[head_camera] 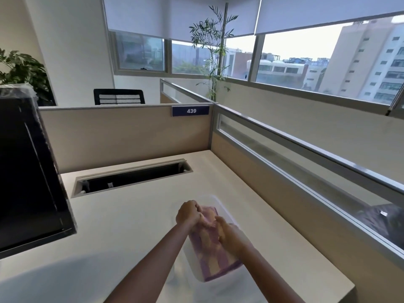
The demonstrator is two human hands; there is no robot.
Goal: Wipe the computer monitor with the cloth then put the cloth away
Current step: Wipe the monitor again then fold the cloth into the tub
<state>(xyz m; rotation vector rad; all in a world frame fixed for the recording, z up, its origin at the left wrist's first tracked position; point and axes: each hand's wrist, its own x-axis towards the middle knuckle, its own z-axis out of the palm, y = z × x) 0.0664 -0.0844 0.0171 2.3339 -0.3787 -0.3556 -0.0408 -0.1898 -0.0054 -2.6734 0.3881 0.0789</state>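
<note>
A folded pink and purple striped cloth [215, 256] lies inside a clear plastic container [220, 203] on the desk, right of centre. My left hand [189, 214] rests on the cloth's far end with fingers curled onto it. My right hand [228, 234] presses down on the middle of the cloth. The black computer monitor [28, 171], wrapped in clear film, stands at the left edge of the view with its screen dark, well away from both hands.
The cream desk [122, 226] has a long open cable slot [131, 178] at the back. Beige partitions [122, 132] with a "439" label close the back and right sides. A black chair and plants stand beyond, under the windows.
</note>
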